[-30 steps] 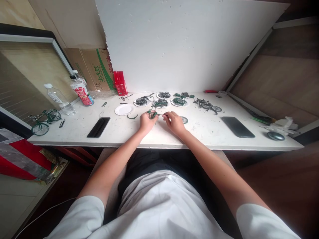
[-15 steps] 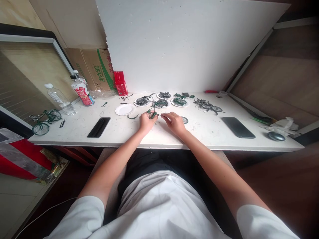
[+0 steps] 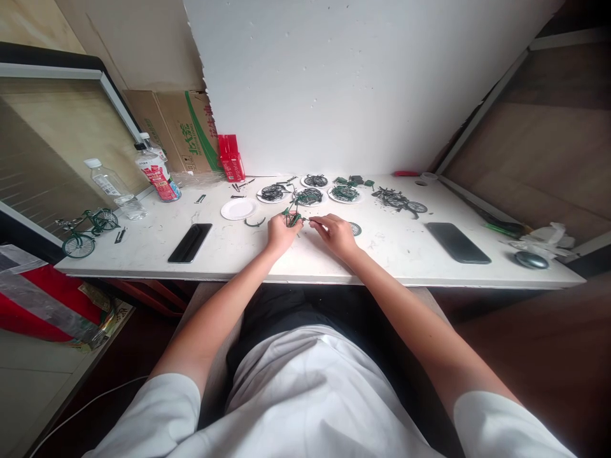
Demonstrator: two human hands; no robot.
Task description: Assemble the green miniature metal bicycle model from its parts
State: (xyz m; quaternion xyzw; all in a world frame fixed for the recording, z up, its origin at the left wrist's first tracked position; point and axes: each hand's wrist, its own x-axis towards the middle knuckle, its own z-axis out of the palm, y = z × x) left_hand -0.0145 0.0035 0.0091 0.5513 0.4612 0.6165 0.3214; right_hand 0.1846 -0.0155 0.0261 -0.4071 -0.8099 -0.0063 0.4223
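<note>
Pinching a little green model bicycle frame (image 3: 292, 218), the left hand (image 3: 280, 234) has its fingers closed around the lower part, holding it upright just off the tabletop (image 3: 305, 261). The frame is thin, dark green wirework, sitting mid-tabletop, dead centre in front of the person. The right hand (image 3: 338, 235) comes in from the other side, fingertips drawn tight together right at the frame's right end; whatever is between them is too small to make out.

Close by the right hand lies a small spoked wheel (image 3: 354, 229), and a curved green strip (image 3: 254, 222) rests just left of the left hand. Beyond the hands sit paper plates of parts (image 3: 309, 197) and one bare plate (image 3: 238, 208). There is open white surface between the hands and the near edge. A black phone (image 3: 189, 243) lies off to the left, another phone (image 3: 458, 242) to the right, both well apart from the hands. A finished green bicycle (image 3: 86, 232) stands at the far left edge.
</note>
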